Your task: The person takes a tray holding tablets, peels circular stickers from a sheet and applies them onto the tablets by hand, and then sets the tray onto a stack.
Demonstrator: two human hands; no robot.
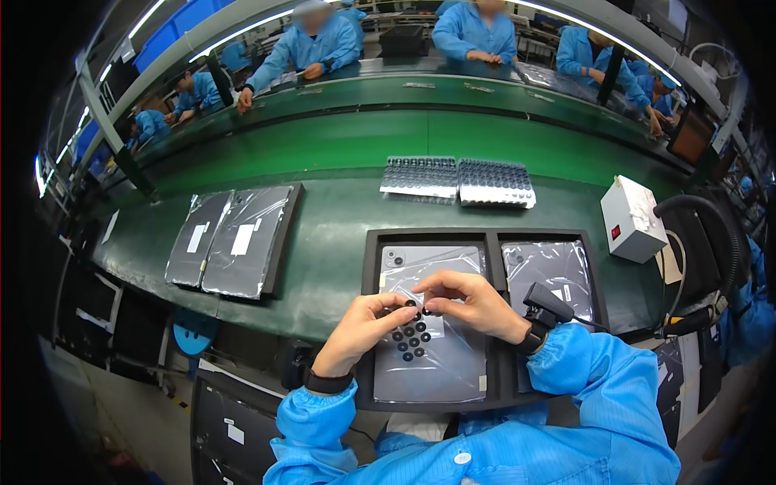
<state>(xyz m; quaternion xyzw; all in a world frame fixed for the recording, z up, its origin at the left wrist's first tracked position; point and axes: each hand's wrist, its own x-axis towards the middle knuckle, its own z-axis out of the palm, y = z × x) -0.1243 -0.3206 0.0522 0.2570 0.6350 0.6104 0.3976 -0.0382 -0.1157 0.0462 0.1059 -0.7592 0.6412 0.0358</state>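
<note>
My left hand point(356, 328) pinches the top edge of a small clear sheet carrying several black round rings point(411, 338). At the sheet's upper right, my right hand point(478, 310) has its thumb and forefinger closed at a black ring point(428, 309); whether the ring is off the sheet I cannot tell. Beneath both hands a grey tablet point(432, 373), in clear film, lies back up in a black foam tray point(495, 263). A second film-wrapped tablet point(546, 263) fills the tray's right compartment, partly behind my right wrist.
Two clear blister trays of black parts point(419, 176) point(495, 182) lie beyond the foam tray. Wrapped tablets point(246, 242) rest on the left of the green bench point(331, 242). A white box with a red switch point(633, 218) and a black hose point(715, 214) stand right. Co-workers sit across the line.
</note>
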